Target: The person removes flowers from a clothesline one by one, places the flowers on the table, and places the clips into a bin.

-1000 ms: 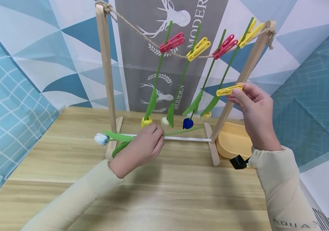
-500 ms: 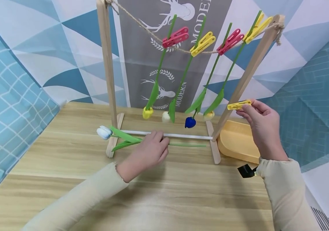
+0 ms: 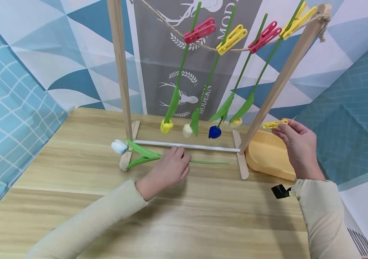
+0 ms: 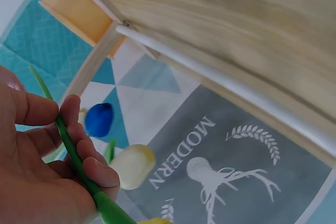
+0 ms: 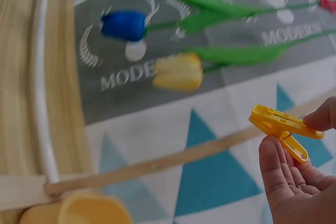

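My left hand (image 3: 169, 167) grips the green stem of an artificial tulip with a pale blue-white bloom (image 3: 119, 146), held roughly level in front of the stand. In the left wrist view the stem (image 4: 71, 148) runs across the curled fingers. My right hand (image 3: 302, 147) pinches a yellow clothespin (image 3: 274, 124) beside the stand's right post. The right wrist view shows this clothespin (image 5: 278, 127) between thumb and fingers. Several tulips hang bloom-down from the rope, among them a yellow one (image 3: 166, 126), a white one (image 3: 187, 130) and a blue one (image 3: 214, 132).
The wooden stand's posts (image 3: 120, 68) carry a sagging rope (image 3: 162, 21) with red clothespins (image 3: 200, 31) and yellow clothespins (image 3: 231, 39) on it. A white rod (image 3: 203, 146) joins the stand's feet. An orange tray (image 3: 268, 154) sits right of the stand on the wooden table (image 3: 187, 216).
My right hand with the clothespin has moved down and right, away from the post. The held tulip now lies more level, its stem end lower. The head view has tilted down.
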Demonstrator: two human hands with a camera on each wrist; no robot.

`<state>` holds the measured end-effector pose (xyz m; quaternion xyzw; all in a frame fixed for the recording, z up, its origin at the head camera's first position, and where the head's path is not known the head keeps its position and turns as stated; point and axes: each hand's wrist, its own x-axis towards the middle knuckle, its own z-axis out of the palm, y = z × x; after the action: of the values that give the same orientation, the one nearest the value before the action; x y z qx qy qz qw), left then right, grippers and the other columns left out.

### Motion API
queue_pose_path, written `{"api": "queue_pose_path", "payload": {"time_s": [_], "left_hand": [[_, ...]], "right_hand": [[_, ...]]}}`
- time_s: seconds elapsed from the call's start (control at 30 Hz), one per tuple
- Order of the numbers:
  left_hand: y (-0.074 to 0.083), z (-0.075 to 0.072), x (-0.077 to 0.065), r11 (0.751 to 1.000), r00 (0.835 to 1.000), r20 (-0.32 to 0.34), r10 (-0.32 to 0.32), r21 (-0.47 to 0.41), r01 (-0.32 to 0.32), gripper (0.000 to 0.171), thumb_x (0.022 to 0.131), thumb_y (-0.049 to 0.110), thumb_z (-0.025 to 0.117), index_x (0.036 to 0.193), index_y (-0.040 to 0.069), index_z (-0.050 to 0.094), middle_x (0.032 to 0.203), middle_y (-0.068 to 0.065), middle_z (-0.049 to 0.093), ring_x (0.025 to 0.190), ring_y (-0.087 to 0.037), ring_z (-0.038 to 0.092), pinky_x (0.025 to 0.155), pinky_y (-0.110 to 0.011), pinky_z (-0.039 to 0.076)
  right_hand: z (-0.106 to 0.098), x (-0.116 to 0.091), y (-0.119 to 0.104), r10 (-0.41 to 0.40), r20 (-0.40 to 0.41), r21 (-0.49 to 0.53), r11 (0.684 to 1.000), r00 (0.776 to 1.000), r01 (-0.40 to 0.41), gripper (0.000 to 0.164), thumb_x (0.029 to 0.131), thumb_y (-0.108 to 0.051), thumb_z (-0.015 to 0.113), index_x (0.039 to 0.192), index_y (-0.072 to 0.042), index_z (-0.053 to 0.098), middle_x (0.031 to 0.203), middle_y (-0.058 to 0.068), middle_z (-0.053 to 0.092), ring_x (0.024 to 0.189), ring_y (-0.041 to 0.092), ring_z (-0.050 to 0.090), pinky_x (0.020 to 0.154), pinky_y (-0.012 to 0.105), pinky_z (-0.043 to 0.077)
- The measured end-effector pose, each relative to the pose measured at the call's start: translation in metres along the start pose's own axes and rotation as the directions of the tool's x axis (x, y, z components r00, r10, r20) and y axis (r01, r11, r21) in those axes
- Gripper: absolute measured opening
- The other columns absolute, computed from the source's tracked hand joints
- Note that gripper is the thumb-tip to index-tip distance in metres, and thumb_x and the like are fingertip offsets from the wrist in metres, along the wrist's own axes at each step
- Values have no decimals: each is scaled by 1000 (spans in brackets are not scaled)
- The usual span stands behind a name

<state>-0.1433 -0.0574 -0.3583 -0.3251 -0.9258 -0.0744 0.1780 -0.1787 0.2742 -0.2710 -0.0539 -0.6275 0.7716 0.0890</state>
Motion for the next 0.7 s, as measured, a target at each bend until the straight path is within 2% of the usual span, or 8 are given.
{"api": "queue_pose_path", "payload": {"time_s": [0.2,0.37,0.53,0.7], "left_hand": [[-1,10,1,1000,999,41,-17,-9,18,12,89,17,48,82,9,53,77,-5,42,73,-21,40,64,-31,35],[-1,18,2,999,996,89,-28,-25,30,12,91,18,50,86,8,53,79,-6,45,76,-22,42,69,-34,37],[1,28,2,998,991,120,-56,-31,60,13,91,18,48,84,8,52,80,-7,45,77,-23,43,68,-35,37],[3,39,3,996,989,132,-72,-45,78,14,91,17,47,83,8,52,80,-7,44,75,-22,41,62,-32,35]], "right_hand": [[-20,9,14,103,-47,-40,994,994,-105,31,77,-23,75,103,-12,62,110,2,51,85,8,66,75,16,52],[-36,17,30,166,-48,-77,983,985,-169,38,77,-28,75,105,-9,59,109,0,50,87,8,64,77,14,51],[-46,24,45,178,-72,-107,977,981,-185,35,81,-26,72,106,-5,58,105,-1,53,83,7,65,76,14,52],[-52,27,57,196,-85,-104,973,977,-204,37,87,-19,65,118,-5,50,104,-1,54,82,7,65,74,16,52]]}}
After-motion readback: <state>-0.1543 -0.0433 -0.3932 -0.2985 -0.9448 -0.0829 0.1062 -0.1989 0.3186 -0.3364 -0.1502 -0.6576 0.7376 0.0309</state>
